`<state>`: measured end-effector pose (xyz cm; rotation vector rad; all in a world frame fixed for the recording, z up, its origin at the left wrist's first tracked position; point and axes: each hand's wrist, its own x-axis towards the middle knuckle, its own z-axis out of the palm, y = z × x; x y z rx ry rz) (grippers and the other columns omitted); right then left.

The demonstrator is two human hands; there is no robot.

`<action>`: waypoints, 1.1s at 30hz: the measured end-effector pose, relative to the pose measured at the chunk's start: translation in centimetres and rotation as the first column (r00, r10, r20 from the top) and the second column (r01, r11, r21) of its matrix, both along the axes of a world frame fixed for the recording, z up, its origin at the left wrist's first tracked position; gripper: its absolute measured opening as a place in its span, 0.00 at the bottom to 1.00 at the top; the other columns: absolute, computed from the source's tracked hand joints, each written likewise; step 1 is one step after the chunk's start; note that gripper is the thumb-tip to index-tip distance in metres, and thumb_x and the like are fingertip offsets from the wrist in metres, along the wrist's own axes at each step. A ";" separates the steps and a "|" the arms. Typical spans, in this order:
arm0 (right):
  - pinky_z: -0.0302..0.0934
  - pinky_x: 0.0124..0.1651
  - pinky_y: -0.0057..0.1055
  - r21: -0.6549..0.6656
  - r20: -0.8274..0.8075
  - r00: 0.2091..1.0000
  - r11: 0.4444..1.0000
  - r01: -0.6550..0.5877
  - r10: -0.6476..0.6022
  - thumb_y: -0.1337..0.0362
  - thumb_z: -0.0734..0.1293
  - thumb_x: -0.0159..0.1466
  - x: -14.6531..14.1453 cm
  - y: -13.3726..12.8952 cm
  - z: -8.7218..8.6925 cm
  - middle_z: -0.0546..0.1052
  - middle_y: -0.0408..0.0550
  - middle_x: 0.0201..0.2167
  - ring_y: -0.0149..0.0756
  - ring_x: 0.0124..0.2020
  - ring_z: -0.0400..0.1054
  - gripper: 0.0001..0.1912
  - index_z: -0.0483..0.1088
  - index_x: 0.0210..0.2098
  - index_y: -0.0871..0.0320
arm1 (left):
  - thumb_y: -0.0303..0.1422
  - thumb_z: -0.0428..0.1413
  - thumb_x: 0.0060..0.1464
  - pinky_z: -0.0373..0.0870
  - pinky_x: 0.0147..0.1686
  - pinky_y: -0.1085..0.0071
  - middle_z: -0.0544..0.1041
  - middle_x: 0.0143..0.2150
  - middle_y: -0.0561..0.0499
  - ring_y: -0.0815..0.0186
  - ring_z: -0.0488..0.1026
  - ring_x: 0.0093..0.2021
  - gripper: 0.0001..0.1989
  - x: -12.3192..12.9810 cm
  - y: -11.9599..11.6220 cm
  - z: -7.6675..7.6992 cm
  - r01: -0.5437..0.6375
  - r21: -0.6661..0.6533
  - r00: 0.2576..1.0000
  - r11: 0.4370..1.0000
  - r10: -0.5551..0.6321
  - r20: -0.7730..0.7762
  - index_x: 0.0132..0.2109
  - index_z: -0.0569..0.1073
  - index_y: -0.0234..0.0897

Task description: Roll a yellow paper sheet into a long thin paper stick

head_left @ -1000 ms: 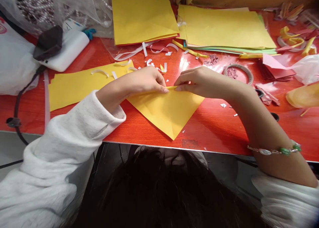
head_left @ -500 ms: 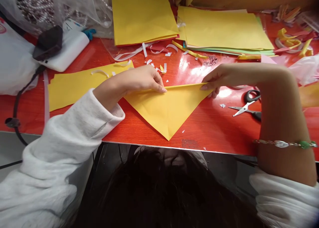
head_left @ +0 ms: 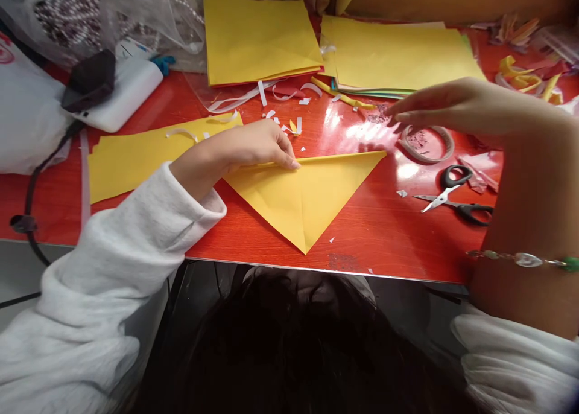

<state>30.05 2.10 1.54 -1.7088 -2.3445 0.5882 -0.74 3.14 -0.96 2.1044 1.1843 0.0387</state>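
Observation:
A yellow sheet of paper (head_left: 312,197), folded into a triangle, lies on the red table with its point towards me. My left hand (head_left: 265,145) pinches its folded far edge near the middle, covering part of the left side. Raised off the paper, my right hand (head_left: 434,106) holds nothing, its fingers stretched out to the left. Below that hand are a roll of tape (head_left: 427,144) and black-handled scissors (head_left: 452,194) with slightly parted blades.
Stacks of yellow paper (head_left: 262,40) and coloured sheets (head_left: 398,55) lie at the back. Yellow strips (head_left: 131,154) rest at the left, near a white box-like device (head_left: 124,91) and a cable. Paper scraps (head_left: 283,121) are scattered about. The table's front edge (head_left: 271,265) runs close to me.
My right hand has let go of the triangle's right corner and moved up and to the right, uncovering the tape roll and more of the scissors. My left hand stays in place.

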 end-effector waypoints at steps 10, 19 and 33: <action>0.58 0.35 0.31 0.041 0.005 0.928 0.927 -0.373 0.373 0.60 0.61 0.62 -8.8 -1.0 -2.5 0.78 0.47 0.36 0.33 0.34 0.69 0.14 0.76 0.39 0.56 | 0.41 0.58 0.43 0.60 0.32 0.72 0.75 0.28 0.52 0.66 0.70 0.31 0.12 0.1 -0.3 0.2 -0.022 -0.053 0.999 0.998 0.023 0.025 0.30 0.77 0.36; 0.55 0.35 0.30 0.099 0.054 0.915 0.910 -0.403 0.400 0.62 0.61 0.61 -9.1 -0.9 -2.8 0.75 0.48 0.33 0.33 0.33 0.66 0.11 0.74 0.36 0.58 | 0.39 0.57 0.44 0.62 0.36 0.71 0.76 0.29 0.51 0.63 0.71 0.36 0.13 0.1 -0.4 0.4 -0.021 -0.102 0.998 0.995 0.027 0.055 0.33 0.79 0.35; 0.54 0.34 0.30 0.166 0.010 0.890 0.877 -0.451 0.456 0.66 0.60 0.61 -9.4 -0.9 -3.5 0.72 0.49 0.34 0.32 0.32 0.62 0.08 0.70 0.35 0.60 | 0.41 0.57 0.43 0.60 0.35 0.72 0.73 0.25 0.51 0.63 0.70 0.35 0.15 0.0 -0.4 0.2 -0.032 -0.110 0.997 0.993 0.039 0.060 0.31 0.78 0.33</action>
